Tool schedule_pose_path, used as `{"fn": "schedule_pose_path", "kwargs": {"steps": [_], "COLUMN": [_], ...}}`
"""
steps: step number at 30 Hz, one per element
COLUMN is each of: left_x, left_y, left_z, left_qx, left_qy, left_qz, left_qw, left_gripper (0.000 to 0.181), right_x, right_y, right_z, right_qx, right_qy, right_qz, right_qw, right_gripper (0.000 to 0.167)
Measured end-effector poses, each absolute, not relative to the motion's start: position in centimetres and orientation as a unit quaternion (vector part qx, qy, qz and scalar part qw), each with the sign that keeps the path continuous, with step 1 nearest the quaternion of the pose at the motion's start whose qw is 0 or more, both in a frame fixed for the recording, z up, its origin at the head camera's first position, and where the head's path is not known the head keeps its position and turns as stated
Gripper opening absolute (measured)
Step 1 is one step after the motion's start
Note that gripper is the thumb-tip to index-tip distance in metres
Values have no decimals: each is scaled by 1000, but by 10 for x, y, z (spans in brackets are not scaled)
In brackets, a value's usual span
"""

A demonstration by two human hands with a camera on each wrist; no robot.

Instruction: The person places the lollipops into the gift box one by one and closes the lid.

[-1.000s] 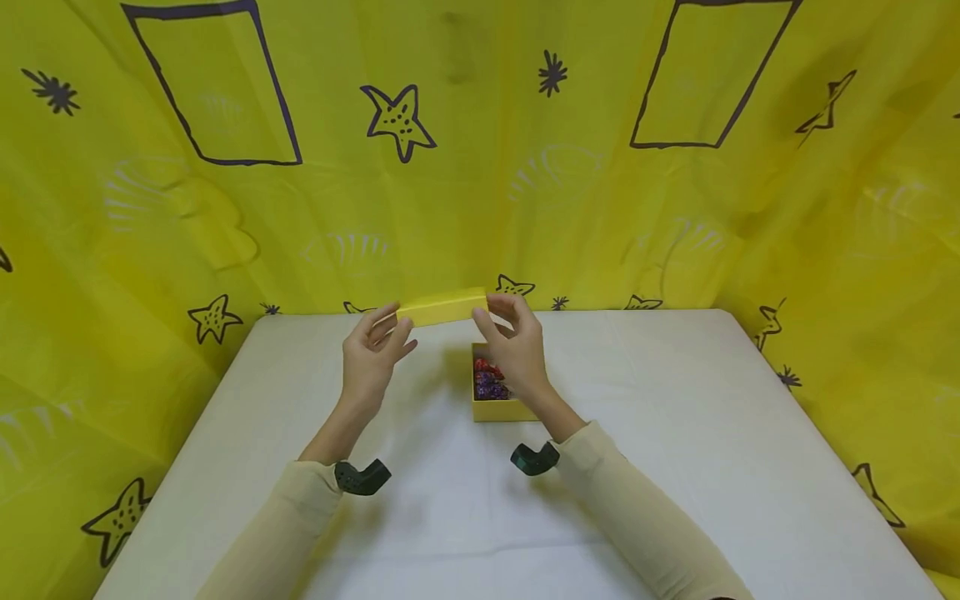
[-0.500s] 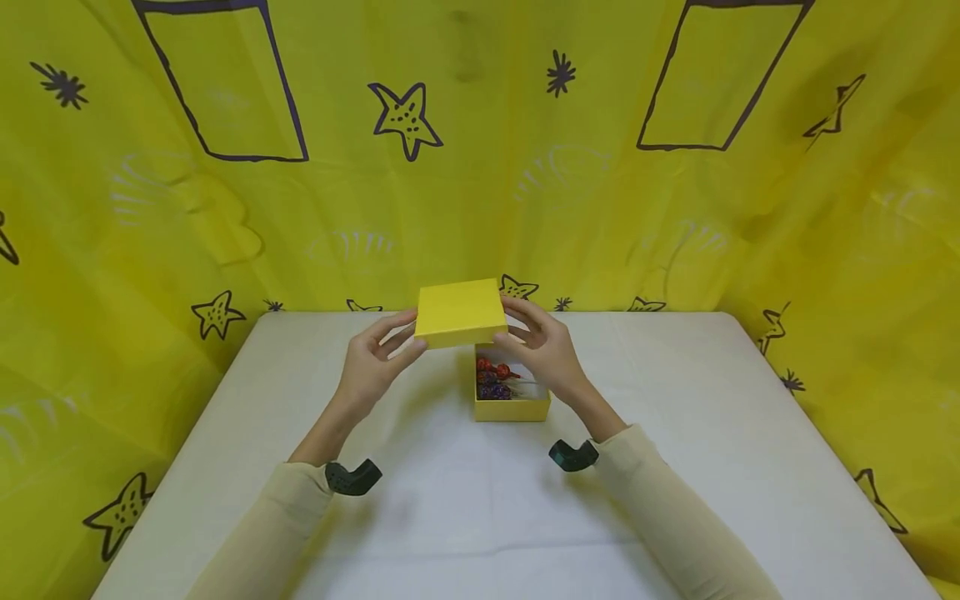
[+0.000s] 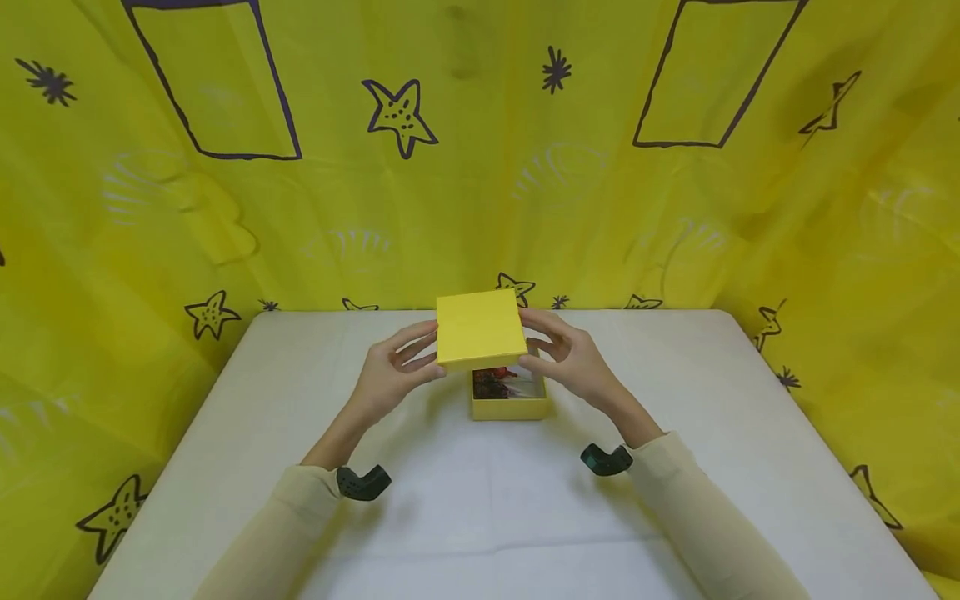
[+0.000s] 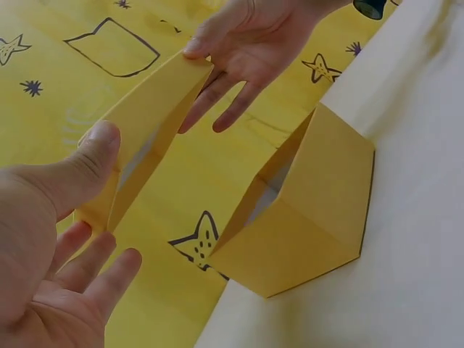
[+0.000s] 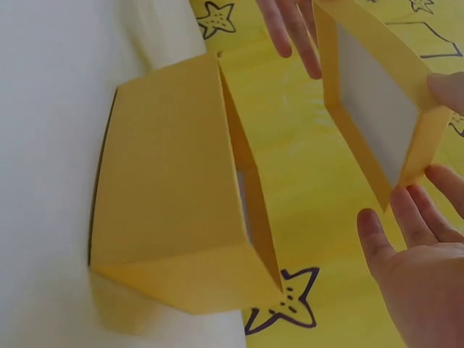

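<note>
A square yellow box lid is held in the air between both hands, its white inside facing down. My left hand grips the lid's left side between thumb and fingers; my right hand grips the right side the same way. Below and slightly behind the lid stands the open yellow box on the table. Red and dark wrapped lollipops lie inside it, partly hidden by the lid. In the left wrist view the lid is apart from the box.
A white cloth covers the table. Yellow curtains with drawn starfish hang behind it and on both sides. Each wrist wears a dark camera mount.
Both hands have shifted right and the lid has come lower, over the box. The lid has tipped so its top face shows fully. The box has stayed in place.
</note>
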State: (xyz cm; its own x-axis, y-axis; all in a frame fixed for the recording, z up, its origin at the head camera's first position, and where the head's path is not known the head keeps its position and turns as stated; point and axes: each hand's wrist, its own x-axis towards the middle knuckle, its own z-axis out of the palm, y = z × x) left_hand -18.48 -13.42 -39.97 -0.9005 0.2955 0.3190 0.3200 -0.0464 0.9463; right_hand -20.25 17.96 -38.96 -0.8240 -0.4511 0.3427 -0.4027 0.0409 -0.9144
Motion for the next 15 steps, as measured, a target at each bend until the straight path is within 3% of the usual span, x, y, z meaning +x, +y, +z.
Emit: {"fn": "schedule_pose_path", "kwargs": {"steps": [15], "left_x": [-195], "left_y": [-111], "left_z": [-422], "left_qx": [-240], "left_qy": [-746], "left_qz": [-621], "left_qw": [8], "left_gripper": [67], "right_x": [-198], "right_y": [217], "right_z": [-406], "right_qx": [-283], "right_qy": [772], "right_qz": [-567], "right_qw": [46], "right_gripper": [68]}}
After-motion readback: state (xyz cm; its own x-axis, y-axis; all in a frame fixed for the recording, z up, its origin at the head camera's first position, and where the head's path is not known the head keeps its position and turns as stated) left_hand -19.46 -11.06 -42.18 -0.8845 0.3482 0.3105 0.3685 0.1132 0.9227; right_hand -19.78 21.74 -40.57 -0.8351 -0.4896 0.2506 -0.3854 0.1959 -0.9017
